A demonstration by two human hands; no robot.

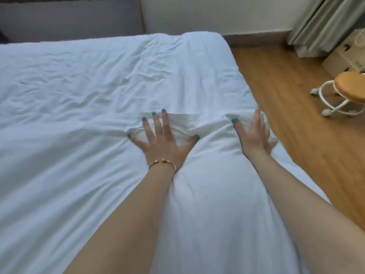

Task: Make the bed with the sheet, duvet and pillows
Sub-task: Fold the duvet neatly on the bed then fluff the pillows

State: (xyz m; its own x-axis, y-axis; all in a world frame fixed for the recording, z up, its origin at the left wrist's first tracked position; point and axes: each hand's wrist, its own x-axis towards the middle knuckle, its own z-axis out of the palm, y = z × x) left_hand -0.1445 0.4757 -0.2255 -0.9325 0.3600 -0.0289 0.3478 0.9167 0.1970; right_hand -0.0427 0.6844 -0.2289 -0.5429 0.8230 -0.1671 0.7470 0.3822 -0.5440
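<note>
A white sheet [88,76] covers the far part of the bed, wrinkled. Over the near part lies a puffy white duvet [197,194], its far edge running across the middle of the bed. My left hand [162,139] presses flat on the duvet's far edge with fingers spread. At the bed's right side, my right hand [254,133] presses on the same edge, fingers straight and spread. No pillows are in view.
A grey headboard [69,18] stands at the far end against a white wall. Wooden floor [286,107] runs along the bed's right side. A round wooden stool with a white wheeled frame [349,86] stands at the right, near curtains [324,22] and a pale box.
</note>
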